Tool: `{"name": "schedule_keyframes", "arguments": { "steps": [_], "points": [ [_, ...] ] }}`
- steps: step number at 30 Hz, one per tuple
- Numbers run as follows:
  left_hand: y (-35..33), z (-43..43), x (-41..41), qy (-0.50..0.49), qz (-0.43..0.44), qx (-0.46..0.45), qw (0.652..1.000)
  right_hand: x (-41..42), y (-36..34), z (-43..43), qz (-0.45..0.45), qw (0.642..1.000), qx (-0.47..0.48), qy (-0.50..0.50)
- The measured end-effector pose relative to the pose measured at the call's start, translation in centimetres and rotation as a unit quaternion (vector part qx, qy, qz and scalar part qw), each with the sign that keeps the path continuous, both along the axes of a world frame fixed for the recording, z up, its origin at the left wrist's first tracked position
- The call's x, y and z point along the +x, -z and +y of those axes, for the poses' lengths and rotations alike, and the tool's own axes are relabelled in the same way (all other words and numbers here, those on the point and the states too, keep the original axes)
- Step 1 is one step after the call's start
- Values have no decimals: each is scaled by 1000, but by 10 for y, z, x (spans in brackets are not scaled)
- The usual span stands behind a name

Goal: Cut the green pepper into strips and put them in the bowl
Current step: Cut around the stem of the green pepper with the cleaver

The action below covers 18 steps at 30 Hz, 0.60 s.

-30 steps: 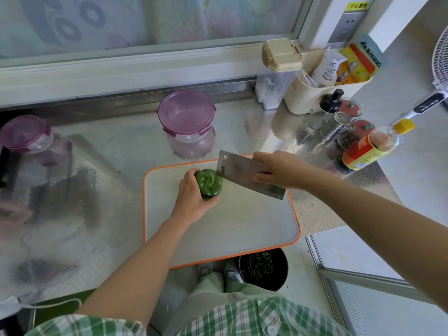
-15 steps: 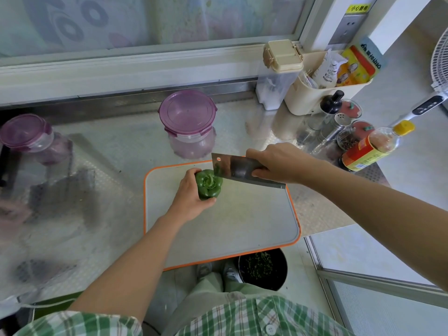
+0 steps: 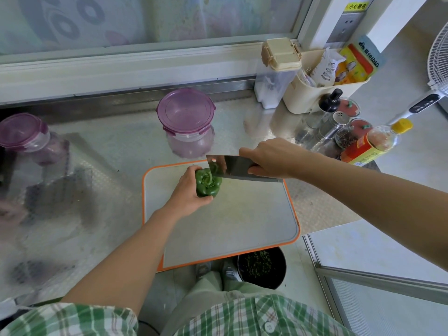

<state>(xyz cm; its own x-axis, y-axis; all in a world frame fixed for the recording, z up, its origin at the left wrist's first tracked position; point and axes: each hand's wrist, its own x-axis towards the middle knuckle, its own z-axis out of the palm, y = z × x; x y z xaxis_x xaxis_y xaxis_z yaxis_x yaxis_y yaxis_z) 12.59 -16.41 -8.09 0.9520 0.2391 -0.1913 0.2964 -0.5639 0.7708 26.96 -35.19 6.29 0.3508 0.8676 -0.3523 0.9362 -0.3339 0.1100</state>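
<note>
Green, glossy lobed pepper (image 3: 208,184) under flat rectangular steel cleaver (image 3: 234,167)

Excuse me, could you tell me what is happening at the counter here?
A person is starting to cut a green pepper on the orange-rimmed cutting board. The left hand grips the pepper, stem end up. The right hand holds a cleaver, with the front of its blade at the pepper's top, beside the stem. The pepper looks whole, and no strips lie on the board yet.
</note>
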Motion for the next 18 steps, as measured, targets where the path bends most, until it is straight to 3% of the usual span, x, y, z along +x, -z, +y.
{"name": "schedule_keyframes", "arguments": {
  "steps": [8,18],
  "points": [
    [-1,5,5,24,13,6,1000,3,3,5,34,999,-18,25],
    [1,-3,1,14,-21,16,1000,5,11,2,187,971,-20,149]
  ]
}}
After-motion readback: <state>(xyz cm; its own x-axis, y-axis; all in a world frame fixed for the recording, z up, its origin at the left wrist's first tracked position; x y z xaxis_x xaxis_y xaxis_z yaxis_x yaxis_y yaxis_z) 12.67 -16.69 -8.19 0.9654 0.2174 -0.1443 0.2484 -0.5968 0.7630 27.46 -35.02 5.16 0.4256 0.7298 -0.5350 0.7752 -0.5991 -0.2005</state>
